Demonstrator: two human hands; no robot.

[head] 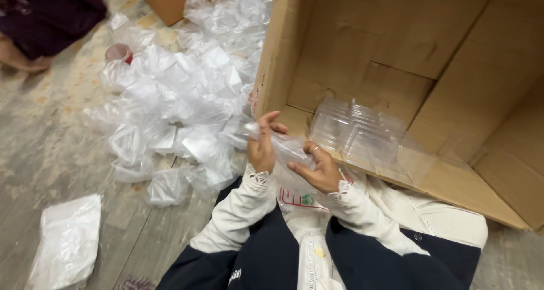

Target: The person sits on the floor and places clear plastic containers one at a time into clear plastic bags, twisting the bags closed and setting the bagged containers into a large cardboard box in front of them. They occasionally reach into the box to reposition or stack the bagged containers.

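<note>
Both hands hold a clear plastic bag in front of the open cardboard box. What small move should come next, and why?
Probably the left hand and right hand pull the clear plastic bag open further: both already grip it, and bare clear plastic cases lie stacked in the large brown cardboard box, with empty bags heaped on the floor.

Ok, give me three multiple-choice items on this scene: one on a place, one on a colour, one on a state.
1. Where do the stacked clear plastic containers lie?
A. inside the cardboard box
B. on the heap of bags
C. on the person's lap

2. What colour are the sleeve cuffs?
A. red
B. cream white
C. green

3. How is the clear plastic bag held?
A. by the left hand alone
B. by no hand
C. between the left hand and the right hand

Answers:
1 A, they rest on the box's lower flap wall.
2 B, the lace-edged cuffs show pale cream.
3 C, fingers of both hands pinch the bag.
</note>
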